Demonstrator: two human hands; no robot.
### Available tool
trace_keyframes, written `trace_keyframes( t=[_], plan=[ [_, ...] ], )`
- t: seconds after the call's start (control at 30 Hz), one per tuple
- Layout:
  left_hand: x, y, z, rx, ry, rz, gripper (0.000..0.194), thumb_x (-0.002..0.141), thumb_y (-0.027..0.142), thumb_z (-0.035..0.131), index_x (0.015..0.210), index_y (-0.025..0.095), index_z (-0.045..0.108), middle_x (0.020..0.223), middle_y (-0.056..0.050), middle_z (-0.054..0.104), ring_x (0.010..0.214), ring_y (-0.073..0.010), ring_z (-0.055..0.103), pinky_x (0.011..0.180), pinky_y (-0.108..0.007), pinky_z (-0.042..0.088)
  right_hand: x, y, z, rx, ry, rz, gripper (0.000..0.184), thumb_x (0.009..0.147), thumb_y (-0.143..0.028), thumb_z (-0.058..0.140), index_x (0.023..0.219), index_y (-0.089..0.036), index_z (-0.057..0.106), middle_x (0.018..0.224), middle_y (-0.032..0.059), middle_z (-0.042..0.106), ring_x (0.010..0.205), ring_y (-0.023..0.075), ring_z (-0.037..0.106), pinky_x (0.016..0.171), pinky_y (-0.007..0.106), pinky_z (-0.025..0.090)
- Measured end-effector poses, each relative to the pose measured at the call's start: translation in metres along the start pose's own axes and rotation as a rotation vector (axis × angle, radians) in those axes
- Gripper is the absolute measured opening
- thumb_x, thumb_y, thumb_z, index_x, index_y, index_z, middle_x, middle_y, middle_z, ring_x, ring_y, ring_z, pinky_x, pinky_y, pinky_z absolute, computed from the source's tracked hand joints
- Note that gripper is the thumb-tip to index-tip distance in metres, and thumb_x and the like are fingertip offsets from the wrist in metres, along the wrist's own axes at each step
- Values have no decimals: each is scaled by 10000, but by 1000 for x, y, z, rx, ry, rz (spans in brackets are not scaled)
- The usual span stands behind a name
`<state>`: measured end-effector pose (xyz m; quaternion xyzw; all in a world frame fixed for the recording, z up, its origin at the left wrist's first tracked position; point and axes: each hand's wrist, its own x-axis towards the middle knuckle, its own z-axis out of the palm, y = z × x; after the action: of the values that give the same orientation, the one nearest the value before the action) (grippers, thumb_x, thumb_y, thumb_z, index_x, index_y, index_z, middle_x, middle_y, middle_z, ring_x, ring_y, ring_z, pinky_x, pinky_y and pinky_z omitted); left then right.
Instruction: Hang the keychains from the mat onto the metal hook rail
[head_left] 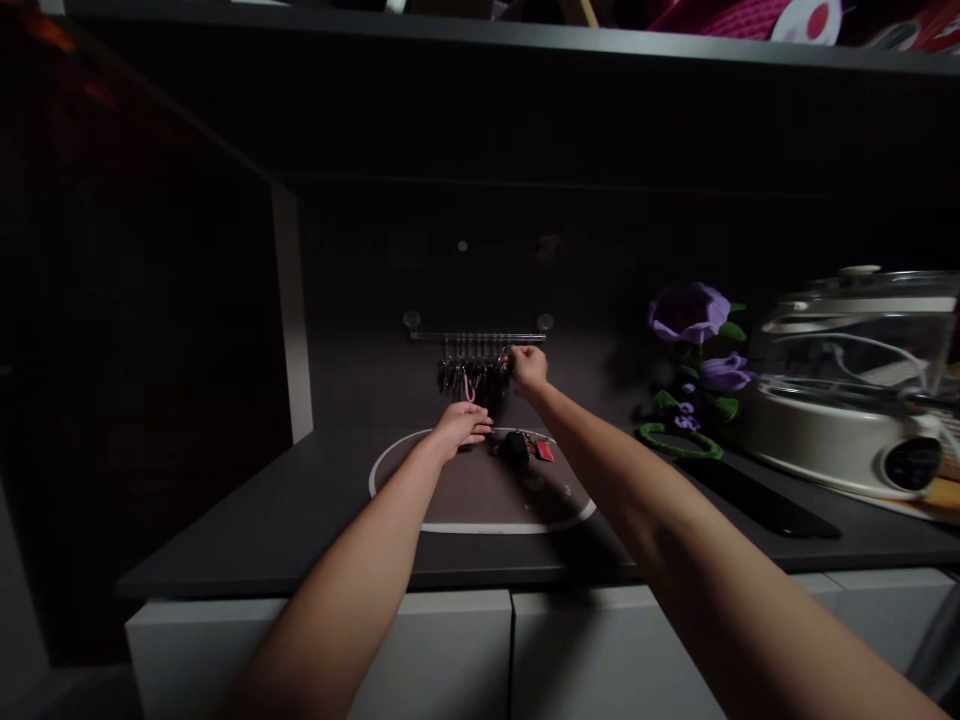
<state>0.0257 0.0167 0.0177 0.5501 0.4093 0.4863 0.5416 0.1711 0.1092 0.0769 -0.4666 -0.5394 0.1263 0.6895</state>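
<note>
A clear rail (480, 337) on the dark back wall carries a row of hooks with several bunches of keys (472, 375). A pink strap (469, 388) hangs among them. My right hand (529, 367) is raised at the right end of this row, thumb and finger pinched on what looks like a key ring (508, 353). Lower down, my left hand (463, 426) is held over the back of a brown mat (457, 490), its fingers stretched out and nothing visible in them. A black fob-like item (514, 448) and a red tag (545, 451) lie on the mat, right of my left hand.
Purple fabric flowers (688, 312) with a green ring base stand at the right. A black flat object (761, 498) lies in front of them, and a white appliance (817, 430) with a clear cover is beyond. An overhead shelf (480, 38) spans the top.
</note>
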Motion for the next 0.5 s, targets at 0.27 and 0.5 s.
trace_keyframes(
  t=[0.27, 0.5],
  plan=[
    [1, 0, -2, -16, -12, 5, 80, 778, 209, 542, 756, 136, 518, 766, -51, 633, 627, -86, 585, 711, -276, 480, 11, 0, 6, -178, 65, 48, 196, 707, -318, 482, 681, -165, 602, 616, 35, 618, 572, 130, 545, 592, 238, 421],
    [4, -1, -4, -24, -11, 3, 82, 782, 211, 536, 757, 136, 515, 756, -49, 628, 611, -84, 579, 688, -268, 482, 6, 3, 8, -221, 67, 1, 198, 713, -314, 483, 667, -172, 613, 591, 42, 611, 586, 140, 544, 614, 246, 422]
  ],
)
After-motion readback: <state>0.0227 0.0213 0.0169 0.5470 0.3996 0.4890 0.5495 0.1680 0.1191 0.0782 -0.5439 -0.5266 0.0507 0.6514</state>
